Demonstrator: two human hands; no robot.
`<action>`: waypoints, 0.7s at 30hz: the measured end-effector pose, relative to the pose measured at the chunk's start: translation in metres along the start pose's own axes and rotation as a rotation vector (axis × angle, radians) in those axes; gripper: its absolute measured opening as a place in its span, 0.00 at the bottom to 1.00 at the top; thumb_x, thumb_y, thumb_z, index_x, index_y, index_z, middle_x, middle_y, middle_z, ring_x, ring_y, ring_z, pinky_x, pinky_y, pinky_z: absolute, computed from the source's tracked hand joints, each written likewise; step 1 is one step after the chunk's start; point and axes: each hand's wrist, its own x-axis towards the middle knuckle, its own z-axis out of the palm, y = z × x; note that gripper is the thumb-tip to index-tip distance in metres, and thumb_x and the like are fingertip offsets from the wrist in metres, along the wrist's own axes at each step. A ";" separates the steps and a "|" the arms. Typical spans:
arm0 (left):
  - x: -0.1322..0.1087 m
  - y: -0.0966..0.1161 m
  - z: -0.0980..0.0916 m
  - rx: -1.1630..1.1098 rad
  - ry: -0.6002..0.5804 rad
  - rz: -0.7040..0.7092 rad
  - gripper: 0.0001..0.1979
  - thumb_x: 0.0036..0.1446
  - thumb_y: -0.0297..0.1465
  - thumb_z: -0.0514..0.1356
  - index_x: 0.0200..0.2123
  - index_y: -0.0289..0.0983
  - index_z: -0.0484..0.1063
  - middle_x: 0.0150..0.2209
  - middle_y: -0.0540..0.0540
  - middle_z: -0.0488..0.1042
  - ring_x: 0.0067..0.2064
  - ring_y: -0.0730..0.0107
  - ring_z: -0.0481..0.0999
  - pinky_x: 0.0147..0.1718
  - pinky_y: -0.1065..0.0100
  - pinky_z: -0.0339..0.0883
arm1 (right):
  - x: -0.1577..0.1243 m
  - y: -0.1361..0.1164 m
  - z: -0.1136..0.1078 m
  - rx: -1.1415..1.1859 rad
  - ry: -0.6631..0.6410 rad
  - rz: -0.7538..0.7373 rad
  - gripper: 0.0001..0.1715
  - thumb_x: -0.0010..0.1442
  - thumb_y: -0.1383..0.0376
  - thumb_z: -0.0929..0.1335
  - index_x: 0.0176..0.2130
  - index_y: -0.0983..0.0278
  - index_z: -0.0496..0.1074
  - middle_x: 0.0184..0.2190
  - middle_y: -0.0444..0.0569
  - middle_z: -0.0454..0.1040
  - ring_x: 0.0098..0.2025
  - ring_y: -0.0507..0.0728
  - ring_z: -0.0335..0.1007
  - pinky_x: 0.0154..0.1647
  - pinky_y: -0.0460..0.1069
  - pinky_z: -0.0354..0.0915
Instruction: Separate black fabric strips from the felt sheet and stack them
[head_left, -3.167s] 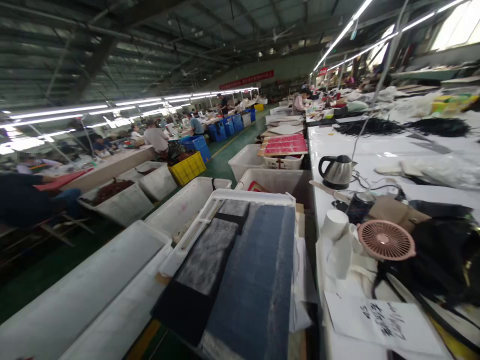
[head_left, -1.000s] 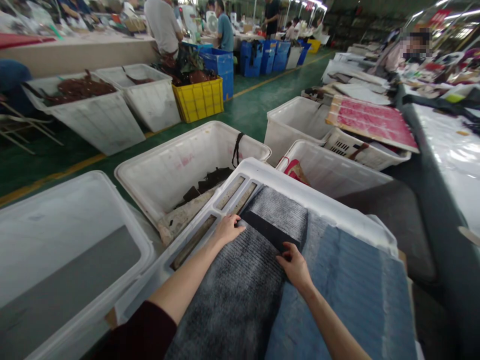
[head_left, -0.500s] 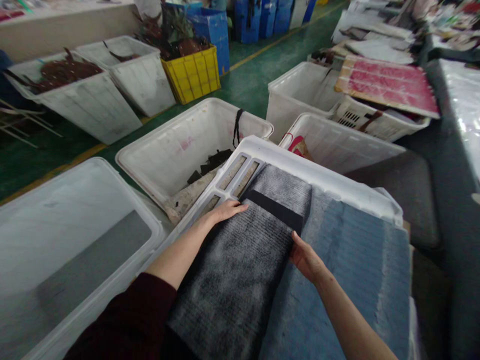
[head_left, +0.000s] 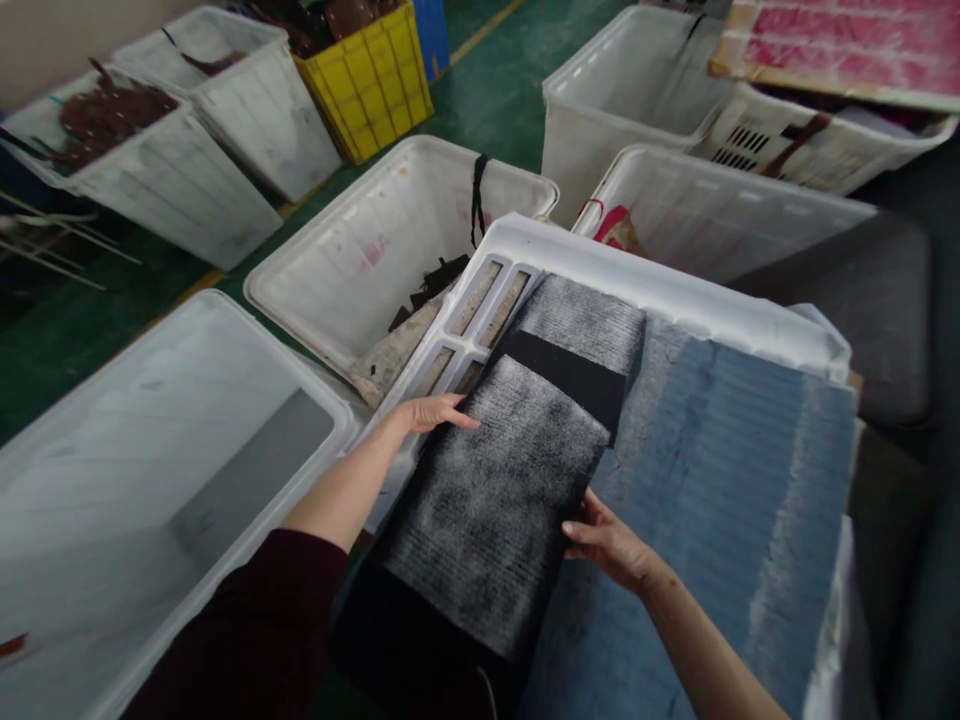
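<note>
Between my hands is a long black sheet (head_left: 502,490) with a mottled grey, finely ribbed face and plain black ends. My left hand (head_left: 435,412) grips its left edge, thumb on top and the other fingers partly hidden. On the opposite edge, lower down, my right hand (head_left: 607,540) is closed with its thumb near the face. Beyond its far end lies a similar grey-black sheet (head_left: 585,308), partly covered by the held one. Both are over a blue ribbed surface (head_left: 720,470) on a white plastic slotted platform (head_left: 600,255).
An open white bin (head_left: 330,240) with dark scraps stands beyond the platform. Another white bin (head_left: 225,370) is at my left. Further bins, a yellow crate (head_left: 367,85) and a pink-topped board (head_left: 855,45) stand behind. Green floor shows between them.
The held sheet has slid towards me, and more of the black strip at its far end shows. Both hands have moved nearer with it. The view has tilted downward.
</note>
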 end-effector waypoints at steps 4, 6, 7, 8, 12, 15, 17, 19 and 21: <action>-0.013 -0.009 0.000 -0.031 -0.027 -0.020 0.29 0.42 0.39 0.71 0.47 0.35 0.72 0.41 0.41 0.79 0.44 0.55 0.77 0.46 0.58 0.70 | -0.010 0.017 0.015 -0.013 -0.023 -0.038 0.46 0.46 0.59 0.76 0.60 0.47 0.58 0.56 0.46 0.68 0.47 0.58 0.70 0.38 0.50 0.69; -0.016 -0.013 -0.001 -0.040 -0.031 -0.032 0.28 0.43 0.40 0.70 0.48 0.35 0.72 0.42 0.41 0.79 0.45 0.55 0.77 0.46 0.58 0.70 | -0.012 0.024 0.024 0.013 -0.006 -0.114 0.48 0.44 0.60 0.77 0.61 0.49 0.59 0.57 0.48 0.67 0.53 0.61 0.67 0.46 0.54 0.68; -0.016 -0.015 -0.001 -0.042 -0.033 -0.039 0.28 0.43 0.40 0.70 0.48 0.35 0.71 0.42 0.41 0.79 0.45 0.55 0.77 0.46 0.58 0.70 | -0.012 0.029 0.028 0.028 0.003 -0.155 0.49 0.44 0.60 0.77 0.61 0.51 0.59 0.58 0.48 0.66 0.56 0.62 0.64 0.52 0.56 0.65; -0.016 -0.016 -0.002 -0.043 -0.036 -0.047 0.28 0.43 0.40 0.70 0.48 0.35 0.71 0.42 0.41 0.79 0.44 0.55 0.77 0.46 0.58 0.70 | -0.013 0.034 0.031 0.038 0.014 -0.187 0.50 0.44 0.60 0.78 0.62 0.52 0.59 0.60 0.49 0.64 0.59 0.62 0.61 0.57 0.57 0.61; -0.014 -0.020 -0.003 -0.039 -0.063 -0.081 0.30 0.40 0.37 0.72 0.48 0.35 0.71 0.41 0.42 0.79 0.43 0.54 0.78 0.46 0.58 0.70 | -0.019 0.065 0.041 0.011 0.104 -0.208 0.59 0.43 0.63 0.79 0.66 0.52 0.52 0.66 0.47 0.54 0.67 0.60 0.48 0.67 0.59 0.44; -0.017 -0.020 -0.003 -0.034 -0.065 -0.110 0.32 0.37 0.36 0.72 0.48 0.36 0.71 0.41 0.42 0.79 0.43 0.55 0.78 0.46 0.58 0.70 | -0.023 0.088 0.052 -0.008 0.163 -0.229 0.64 0.41 0.64 0.80 0.67 0.52 0.47 0.68 0.46 0.50 0.68 0.59 0.44 0.69 0.58 0.39; -0.019 -0.019 -0.002 -0.028 -0.036 -0.129 0.32 0.36 0.37 0.73 0.48 0.36 0.72 0.41 0.42 0.79 0.42 0.55 0.78 0.46 0.58 0.70 | -0.022 0.098 0.062 0.016 0.169 -0.236 0.67 0.41 0.63 0.80 0.68 0.52 0.44 0.67 0.46 0.52 0.67 0.60 0.47 0.68 0.58 0.42; -0.020 -0.018 0.001 -0.009 -0.005 -0.139 0.32 0.36 0.39 0.72 0.47 0.36 0.72 0.40 0.42 0.79 0.41 0.55 0.79 0.45 0.58 0.71 | -0.017 0.103 0.071 0.050 0.175 -0.234 0.67 0.41 0.61 0.79 0.68 0.52 0.43 0.66 0.46 0.53 0.66 0.61 0.50 0.67 0.59 0.45; -0.020 -0.016 0.005 0.023 0.007 -0.138 0.32 0.37 0.41 0.72 0.47 0.36 0.72 0.39 0.42 0.79 0.40 0.56 0.79 0.44 0.58 0.71 | -0.011 0.104 0.076 0.065 0.193 -0.254 0.65 0.42 0.60 0.79 0.68 0.52 0.44 0.66 0.47 0.53 0.67 0.61 0.49 0.67 0.59 0.45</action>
